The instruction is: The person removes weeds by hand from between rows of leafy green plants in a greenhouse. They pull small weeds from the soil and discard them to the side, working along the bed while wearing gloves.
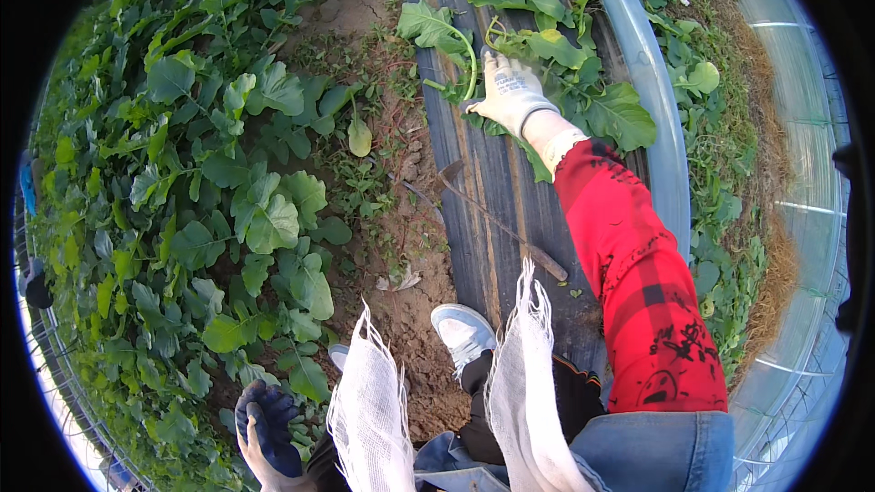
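Observation:
My right hand (509,92), in a white work glove with dark fingertips, reaches forward over the black plastic mulch film (472,232). Its fingers are at the stems of a leafy green plant (557,51); whether they grip a stem cannot be told. Just left of it a lobed leaf with a thick curved stem (434,27) lies on the film. My left hand (270,430), in a glove with a dark blue coated palm, is low at the left, fingers curled loosely, with nothing seen in it. A small hand hoe (502,225) with a wooden handle rests on the film between my feet and right hand.
Dense leafy plants (273,219) fill the left side. A bare soil strip (417,383) with weeds runs beside the film. A clear plastic tube or sheet edge (649,68) curves along the right, with more plants, dry straw (772,273) and a plastic greenhouse wall (806,150) beyond.

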